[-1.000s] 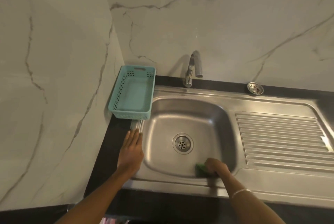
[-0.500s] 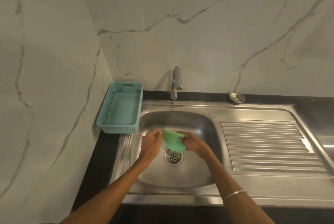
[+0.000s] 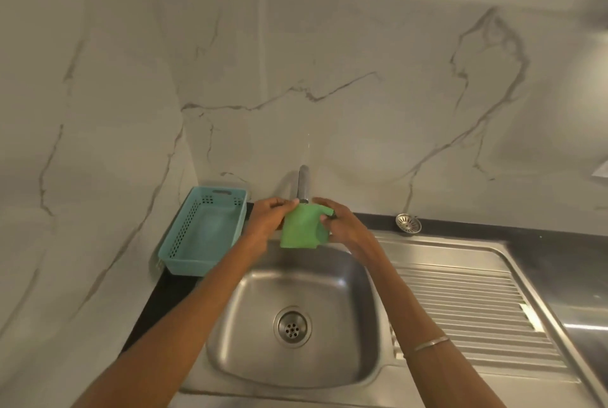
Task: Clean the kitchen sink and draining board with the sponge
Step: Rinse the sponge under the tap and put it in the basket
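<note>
Sponge [image 3: 300, 227]: green, thin & flat like a scrub pad, roughly square, held up vertical w/ its face toward the camera. One top corner on the right side is pulled out past the rest. It sits above the back rim of the sink [image 3: 329, 371], right under the tap [image 3: 303, 184] spout, between both hands.

Left hand [image 3: 266, 220]: fingers curled in, pinching the sponge's upper left edge. Fingers narrow, closed on the pad.

Right hand [image 3: 340, 222]: fingers also curled, pinching the upper right corner of the sponge; thumb side hidden behind the pad, so exact grip can't be told. A thin metal bangle [image 3: 431, 343] is on the right wrist.

Counts:
- 1 sponge
- 1 steel sink bowl w/ 1 drain [image 3: 292, 326] in the middle
- 1 ribbed draining board [image 3: 467, 302], right of the bowl
- 1 tap, at the wall behind the bowl
- 1 teal plastic basket [image 3: 184, 243], on the dark counter [image 3: 559, 251] left of the sink, against the wall
- 1 small metal strainer [image 3: 408, 223], on the counter behind the draining board
- 2 hands, both on the sponge

Marble-look wall [image 3: 329, 62] behind & to the left.
</note>
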